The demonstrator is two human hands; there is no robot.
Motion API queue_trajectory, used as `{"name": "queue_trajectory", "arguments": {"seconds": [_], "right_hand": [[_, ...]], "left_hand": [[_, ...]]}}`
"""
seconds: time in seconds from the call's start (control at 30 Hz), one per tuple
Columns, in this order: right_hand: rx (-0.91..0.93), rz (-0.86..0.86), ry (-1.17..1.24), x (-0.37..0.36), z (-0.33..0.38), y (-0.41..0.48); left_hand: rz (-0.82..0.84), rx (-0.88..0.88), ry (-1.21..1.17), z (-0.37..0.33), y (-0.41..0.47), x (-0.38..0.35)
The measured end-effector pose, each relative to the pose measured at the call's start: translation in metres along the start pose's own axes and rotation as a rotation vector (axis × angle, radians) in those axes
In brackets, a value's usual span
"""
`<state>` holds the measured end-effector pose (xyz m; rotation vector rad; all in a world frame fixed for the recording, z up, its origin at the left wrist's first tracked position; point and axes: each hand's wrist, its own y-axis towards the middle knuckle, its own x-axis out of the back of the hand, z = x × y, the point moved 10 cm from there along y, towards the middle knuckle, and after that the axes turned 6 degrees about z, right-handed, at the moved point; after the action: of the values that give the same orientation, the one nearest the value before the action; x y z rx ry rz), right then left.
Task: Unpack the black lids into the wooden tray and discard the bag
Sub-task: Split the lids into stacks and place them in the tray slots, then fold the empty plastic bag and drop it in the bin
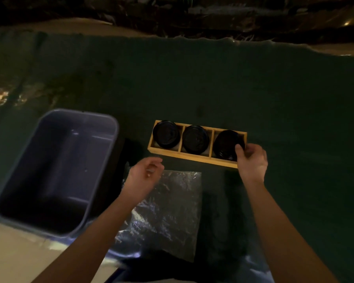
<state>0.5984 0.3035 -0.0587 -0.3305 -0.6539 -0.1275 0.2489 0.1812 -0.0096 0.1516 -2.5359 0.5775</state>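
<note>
A wooden tray point(194, 157) with three compartments lies on the dark green table. A stack of black lids point(166, 134) fills the left compartment and another stack point(195, 139) the middle one. My right hand point(251, 158) grips the near right edge of the black lids point(226, 144) in the right compartment. A clear plastic bag point(168, 213) lies flat on the table in front of the tray. My left hand point(144, 176) hovers over the bag's far left corner with its fingers loosely curled, and whether it pinches the bag is unclear.
A grey-blue plastic bin point(108, 139) stands open to the left of the bag, near the table's front edge. The scene is dim. Dark clutter runs along the far side beyond the table.
</note>
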Motion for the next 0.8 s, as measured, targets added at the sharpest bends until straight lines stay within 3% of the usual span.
{"name": "queue_trajectory", "arguments": {"seconds": [0.2,0.3,0.37,0.5,0.57,0.67,0.8], "right_hand": [[-0.024,-0.072,0.126,0.02,-0.007,-0.035],[0.008,-0.09,0.157,0.018,-0.014,-0.064],[-0.037,0.017,0.165,-0.002,-0.028,-0.086],[-0.343,0.447,0.13,-0.07,-0.061,-0.14],[-0.438,0.578,0.189,-0.093,-0.067,-0.163],[-0.457,0.679,0.172,-0.112,-0.067,-0.182],[-0.42,0.681,0.015,-0.121,-0.071,-0.193]], "left_hand": [[-0.062,-0.078,0.261,0.011,-0.012,0.026],[-0.079,-0.006,0.305,0.036,-0.019,0.037],[-0.066,0.102,0.266,0.061,-0.024,0.04],[-0.01,0.325,0.15,0.109,-0.032,0.031],[-0.023,0.411,0.067,0.128,-0.034,0.028],[-0.072,0.509,-0.031,0.152,-0.038,0.029],[-0.057,0.537,-0.118,0.169,-0.038,0.029]]}}
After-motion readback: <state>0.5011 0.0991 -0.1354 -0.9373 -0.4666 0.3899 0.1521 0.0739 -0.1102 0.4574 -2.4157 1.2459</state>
